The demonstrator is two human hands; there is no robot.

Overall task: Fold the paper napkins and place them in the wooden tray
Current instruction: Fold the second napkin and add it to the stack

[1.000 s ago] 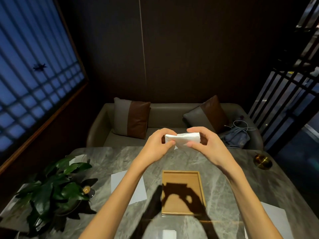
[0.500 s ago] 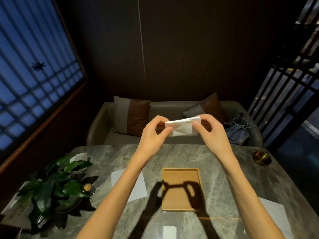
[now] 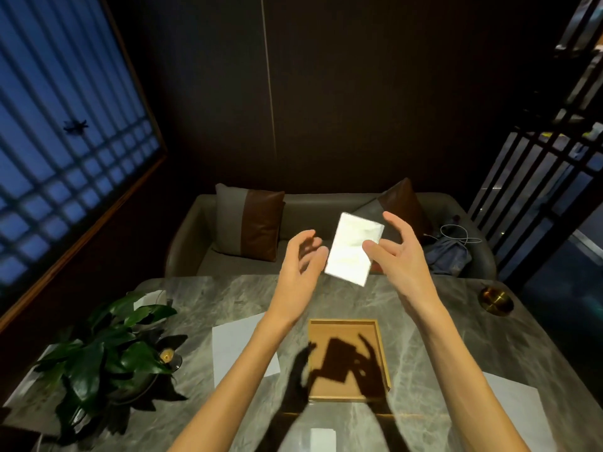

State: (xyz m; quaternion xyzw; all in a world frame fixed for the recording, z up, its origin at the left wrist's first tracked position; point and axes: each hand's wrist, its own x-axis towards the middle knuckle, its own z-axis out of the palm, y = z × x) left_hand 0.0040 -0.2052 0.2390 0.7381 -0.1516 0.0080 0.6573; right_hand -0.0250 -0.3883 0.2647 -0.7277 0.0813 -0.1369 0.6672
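Note:
A folded white paper napkin (image 3: 350,252) hangs tilted in the air above the far edge of the marble table (image 3: 208,298). My right hand (image 3: 396,252) holds it at its right side, thumb on the front and fingers spread behind. My left hand (image 3: 300,265) is open just left of the napkin, its fingers blurred and apart from it. The wooden tray (image 3: 342,329) lies flat on the table below both hands, with nothing in it but their shadow.
Flat white napkins lie left of the tray (image 3: 238,347) and at the right (image 3: 515,406); a small folded white piece (image 3: 323,438) sits at the near edge. A potted plant (image 3: 104,350) and candle (image 3: 167,355) stand left, a brass bowl (image 3: 496,301) far right. A sofa (image 3: 306,210) is behind.
The napkin was held level between both hands; now it is turned on end and my left hand has let go and opened. My right hand alone keeps it.

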